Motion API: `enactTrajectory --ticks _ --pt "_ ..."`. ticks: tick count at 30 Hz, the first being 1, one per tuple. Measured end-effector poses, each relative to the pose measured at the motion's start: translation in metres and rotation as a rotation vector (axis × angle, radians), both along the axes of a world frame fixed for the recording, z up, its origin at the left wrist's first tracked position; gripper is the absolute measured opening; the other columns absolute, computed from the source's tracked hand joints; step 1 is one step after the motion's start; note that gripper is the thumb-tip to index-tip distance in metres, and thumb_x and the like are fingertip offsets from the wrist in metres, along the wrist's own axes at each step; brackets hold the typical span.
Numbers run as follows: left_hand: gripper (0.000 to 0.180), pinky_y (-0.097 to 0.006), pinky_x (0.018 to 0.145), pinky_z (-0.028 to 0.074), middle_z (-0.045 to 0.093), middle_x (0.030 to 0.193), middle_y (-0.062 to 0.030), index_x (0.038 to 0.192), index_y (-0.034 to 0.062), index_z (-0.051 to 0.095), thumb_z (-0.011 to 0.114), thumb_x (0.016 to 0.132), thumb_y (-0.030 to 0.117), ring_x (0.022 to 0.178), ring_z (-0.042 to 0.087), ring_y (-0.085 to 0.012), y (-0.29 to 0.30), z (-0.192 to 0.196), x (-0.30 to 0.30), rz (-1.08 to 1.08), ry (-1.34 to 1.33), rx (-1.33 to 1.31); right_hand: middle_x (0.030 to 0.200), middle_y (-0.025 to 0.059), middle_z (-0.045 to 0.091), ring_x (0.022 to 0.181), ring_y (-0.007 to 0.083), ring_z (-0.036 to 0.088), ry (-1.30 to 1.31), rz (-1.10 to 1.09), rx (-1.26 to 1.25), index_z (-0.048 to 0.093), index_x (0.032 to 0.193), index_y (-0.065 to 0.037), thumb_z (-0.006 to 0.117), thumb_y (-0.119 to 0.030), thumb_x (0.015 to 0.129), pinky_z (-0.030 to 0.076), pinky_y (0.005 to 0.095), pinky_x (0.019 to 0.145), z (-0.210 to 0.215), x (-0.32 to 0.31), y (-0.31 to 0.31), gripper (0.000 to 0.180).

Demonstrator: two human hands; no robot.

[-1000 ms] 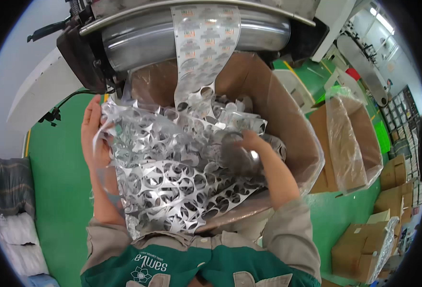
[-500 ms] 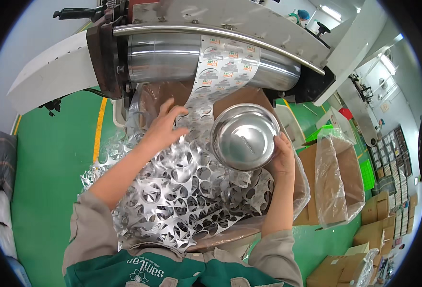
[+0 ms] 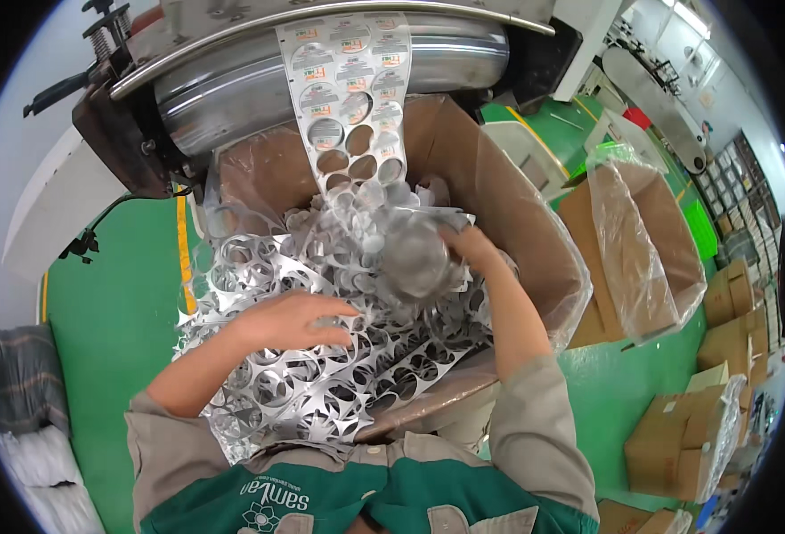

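Note:
My right hand [image 3: 470, 247] grips the rim of a shiny metal bowl [image 3: 413, 260], which is smeared by motion. The bowl is low among loose round foil pieces [image 3: 348, 214] in a large plastic-lined cardboard box [image 3: 535, 227]. Whether anything is inside the bowl cannot be made out. My left hand [image 3: 296, 320] hovers with fingers apart over silvery foil scrap [image 3: 272, 383] full of round holes, and holds nothing. From a steel roller [image 3: 223, 111] a printed foil strip [image 3: 349, 76] hangs into the box, with round holes along its lower part.
A steel bar [image 3: 321, 20] runs above the roller. At the left, the machine's black lever [image 3: 58, 93] sticks out. A second plastic-lined carton [image 3: 650, 240] stands to the right, with more cartons [image 3: 677, 436] beyond. Dark folded padding [image 3: 27, 374] lies at the far left.
My right hand has lowered the bowl to the left into the foil pieces. My left hand has drawn back from beside the strip. The view has shifted, showing more of the box.

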State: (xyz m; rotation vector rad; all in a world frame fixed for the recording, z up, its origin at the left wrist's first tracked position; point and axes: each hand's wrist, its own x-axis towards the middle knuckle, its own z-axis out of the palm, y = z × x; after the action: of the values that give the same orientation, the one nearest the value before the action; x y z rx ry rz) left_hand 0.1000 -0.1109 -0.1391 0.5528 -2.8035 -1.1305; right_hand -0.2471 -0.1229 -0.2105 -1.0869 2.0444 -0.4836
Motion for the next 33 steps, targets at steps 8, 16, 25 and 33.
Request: enactTrajectory --ticks 8,16,25,33 --pt "0.056 -0.042 0.069 0.046 0.062 0.091 -0.0126 0.124 0.0108 0.046 0.065 0.073 0.028 0.086 0.058 -0.0323 0.040 0.017 -0.002 -0.083 -0.397 -0.256 0.093 0.0179 0.062 0.081 0.0257 0.061 0.428 0.592 -0.344 0.058 0.098 0.002 0.067 -0.036 0.071 0.047 0.0358 0.073 0.005 -0.010 0.009 0.048" --pt "0.037 -0.030 0.050 0.042 0.060 0.073 -0.0081 0.102 0.0048 0.063 0.068 0.065 0.007 0.057 0.054 -0.0233 0.049 0.126 0.058 -0.180 0.117 0.079 0.115 0.0099 0.055 0.103 0.0157 0.055 -1.490 0.402 -0.383 0.045 0.122 0.001 0.061 -0.033 0.083 0.045 0.0317 0.088 0.039 0.023 0.024 0.054" --pt "0.019 -0.014 0.050 0.029 0.054 0.068 0.0004 0.096 -0.0024 0.060 0.054 0.084 0.011 0.055 0.041 -0.0016 0.034 0.078 0.122 0.914 0.701 0.138 0.077 0.0173 0.062 0.074 0.0242 0.062 0.452 0.400 -0.545 0.056 0.096 0.006 0.068 -0.037 0.070 0.047 0.0334 0.069 -0.005 -0.002 0.001 0.051" --pt "0.033 -0.014 0.052 0.034 0.056 0.091 -0.0007 0.118 0.0007 0.051 0.045 0.092 0.020 0.064 0.045 -0.0011 0.040 0.084 0.142 1.196 1.072 -0.031 0.104 0.0074 0.059 0.095 0.0151 0.057 -1.400 0.480 -0.518 0.050 0.114 0.001 0.063 -0.022 0.079 0.047 0.0315 0.081 0.078 0.041 0.030 0.044"
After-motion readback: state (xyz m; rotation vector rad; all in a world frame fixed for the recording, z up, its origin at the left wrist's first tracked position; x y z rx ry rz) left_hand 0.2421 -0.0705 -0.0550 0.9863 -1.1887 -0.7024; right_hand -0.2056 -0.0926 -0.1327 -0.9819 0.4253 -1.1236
